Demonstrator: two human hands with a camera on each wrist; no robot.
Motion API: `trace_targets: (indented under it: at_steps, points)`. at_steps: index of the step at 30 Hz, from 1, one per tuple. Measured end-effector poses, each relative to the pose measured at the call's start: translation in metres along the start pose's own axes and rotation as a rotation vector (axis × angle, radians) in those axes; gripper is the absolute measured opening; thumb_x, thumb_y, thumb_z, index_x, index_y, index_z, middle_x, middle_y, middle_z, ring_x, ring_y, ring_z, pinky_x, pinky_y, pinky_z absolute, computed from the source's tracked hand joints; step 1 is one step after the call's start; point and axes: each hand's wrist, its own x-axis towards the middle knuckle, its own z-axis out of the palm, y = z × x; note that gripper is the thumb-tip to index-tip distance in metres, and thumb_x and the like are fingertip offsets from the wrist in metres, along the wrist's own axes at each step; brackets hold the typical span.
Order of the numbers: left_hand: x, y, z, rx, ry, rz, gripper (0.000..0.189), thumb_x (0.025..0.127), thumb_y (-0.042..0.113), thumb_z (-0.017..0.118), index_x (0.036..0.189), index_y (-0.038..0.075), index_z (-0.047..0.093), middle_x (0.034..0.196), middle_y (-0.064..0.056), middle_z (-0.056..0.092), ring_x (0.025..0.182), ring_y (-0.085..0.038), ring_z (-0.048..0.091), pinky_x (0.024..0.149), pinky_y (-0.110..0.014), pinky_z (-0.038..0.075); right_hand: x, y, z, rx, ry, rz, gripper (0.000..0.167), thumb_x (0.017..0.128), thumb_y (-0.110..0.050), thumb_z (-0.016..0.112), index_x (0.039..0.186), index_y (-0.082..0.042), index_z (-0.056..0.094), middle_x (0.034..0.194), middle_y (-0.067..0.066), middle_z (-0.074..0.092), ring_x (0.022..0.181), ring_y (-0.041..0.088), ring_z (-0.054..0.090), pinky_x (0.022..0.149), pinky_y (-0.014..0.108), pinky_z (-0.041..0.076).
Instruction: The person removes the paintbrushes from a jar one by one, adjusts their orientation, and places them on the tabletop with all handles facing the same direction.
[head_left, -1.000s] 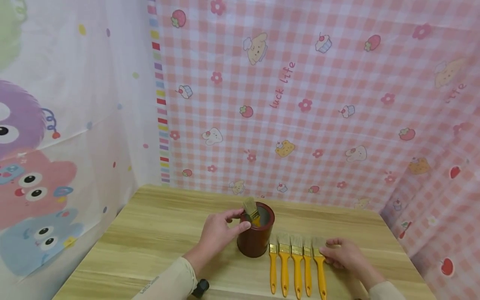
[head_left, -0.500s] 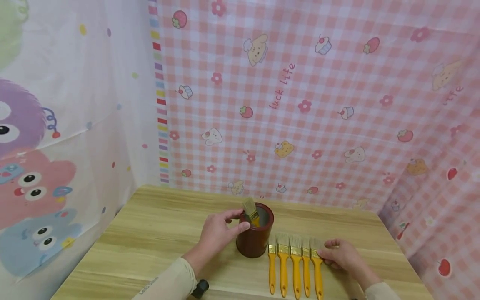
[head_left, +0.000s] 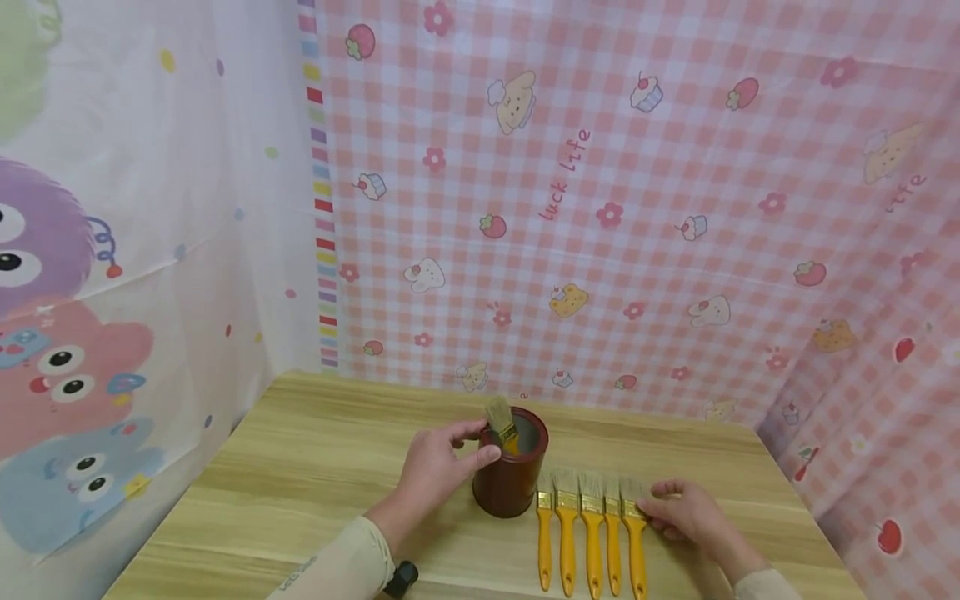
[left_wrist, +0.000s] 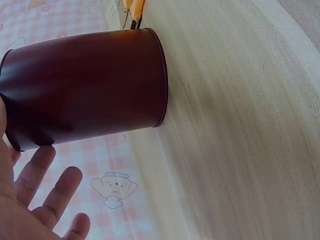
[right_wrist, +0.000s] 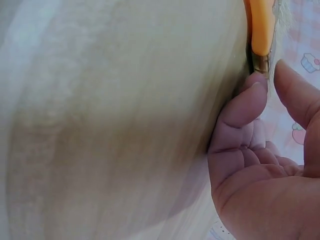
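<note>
A dark red-brown can [head_left: 510,483] stands upright on the table. My left hand [head_left: 438,458] grips it at the upper left rim between thumb and forefinger, the other fingers spread beside its wall in the left wrist view. A paintbrush [head_left: 501,418] leans inside the can, bristles up, its yellow handle mostly hidden. To the right lie several yellow-handled paintbrushes [head_left: 594,542] in a row, bristles away from me. My right hand [head_left: 686,512] pinches the rightmost paintbrush [head_left: 636,542] at its metal band, thumb and forefinger at its edge, other fingers curled.
A small black object [head_left: 402,575] lies by my left sleeve. The wood-grain table [head_left: 315,467] ends at a pink checked cloth [head_left: 480,250] behind, with a white printed cloth [head_left: 225,208] on the left.
The rightmost paintbrush has turned and shifted slightly left, closer to the row, with my right hand following it. My left hand and the can stay put.
</note>
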Motion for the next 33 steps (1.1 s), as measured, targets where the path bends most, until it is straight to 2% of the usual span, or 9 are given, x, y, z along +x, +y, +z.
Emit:
trace_targets:
  at_steps: [3,7,12,17,20,23,28,33]
  points:
    - [0.0,0.0,0.0,-0.011,-0.007,-0.012,0.055,0.091,0.058,0.079,0.136,0.025,0.076,0.129,0.004,0.079,0.116,-0.035,0.075,0.092,-0.049,0.064,0.001,-0.001,-0.004,-0.003,0.009,-0.009,0.064,0.097,-0.027,0.081,0.137,0.016,0.055,0.1,0.015,0.076,0.084,0.019,0.071,0.073,0.036,0.063]
    - [0.001,-0.001,0.001,-0.012,-0.008,-0.009,0.056,0.091,0.058,0.079,0.136,0.026,0.076,0.13,0.004,0.079,0.116,-0.036,0.075,0.092,-0.049,0.064,0.006,-0.004,-0.01,-0.063,0.042,-0.086,0.064,0.1,-0.029,0.077,0.139,0.017,0.054,0.113,0.026,0.076,0.093,0.023,0.074,0.077,0.039,0.063]
    - [0.001,-0.002,0.001,-0.009,-0.013,-0.012,0.056,0.091,0.059,0.079,0.135,0.025,0.076,0.129,0.005,0.079,0.117,-0.036,0.074,0.092,-0.049,0.064,0.01,-0.022,-0.013,-0.139,0.045,-0.131,0.067,0.103,-0.04,0.072,0.145,0.01,0.055,0.126,0.029,0.072,0.103,0.026,0.073,0.083,0.042,0.063]
    - [0.0,-0.003,0.0,0.001,-0.019,-0.012,0.056,0.091,0.059,0.078,0.135,0.026,0.076,0.126,0.006,0.08,0.115,-0.033,0.075,0.091,-0.048,0.064,0.007,-0.061,-0.003,-0.093,-0.005,-0.207,0.074,0.103,-0.047,0.071,0.151,0.005,0.052,0.133,0.026,0.07,0.115,0.035,0.071,0.096,0.051,0.062]
    - [0.0,-0.003,0.0,0.01,-0.012,-0.001,0.056,0.091,0.06,0.077,0.136,0.026,0.076,0.124,0.006,0.08,0.113,-0.03,0.075,0.089,-0.046,0.065,0.005,-0.089,0.01,-0.057,-0.027,-0.271,0.068,0.103,-0.044,0.072,0.151,0.0,0.055,0.133,0.022,0.071,0.12,0.036,0.069,0.102,0.056,0.058]
    - [0.0,-0.003,0.0,0.014,-0.007,0.006,0.057,0.091,0.061,0.077,0.136,0.026,0.076,0.123,0.005,0.081,0.11,-0.028,0.076,0.089,-0.044,0.065,0.004,-0.116,0.026,-0.037,-0.04,-0.339,0.058,0.103,-0.04,0.074,0.147,-0.006,0.06,0.13,0.016,0.073,0.12,0.031,0.07,0.105,0.055,0.057]
    - [0.001,-0.002,0.0,0.01,-0.011,0.005,0.057,0.092,0.059,0.077,0.137,0.024,0.075,0.121,0.004,0.081,0.109,-0.028,0.076,0.09,-0.045,0.065,0.0,-0.158,0.05,-0.022,-0.066,-0.471,0.045,0.101,-0.033,0.077,0.137,-0.009,0.068,0.117,0.01,0.078,0.109,0.023,0.074,0.099,0.047,0.062]
    - [0.002,-0.001,0.0,0.014,-0.01,0.008,0.055,0.093,0.056,0.078,0.137,0.023,0.075,0.121,0.002,0.082,0.11,-0.03,0.076,0.092,-0.047,0.064,-0.007,-0.184,0.072,-0.093,-0.096,-0.564,0.039,0.099,-0.028,0.08,0.133,-0.01,0.072,0.11,0.004,0.08,0.1,0.018,0.074,0.087,0.04,0.064]
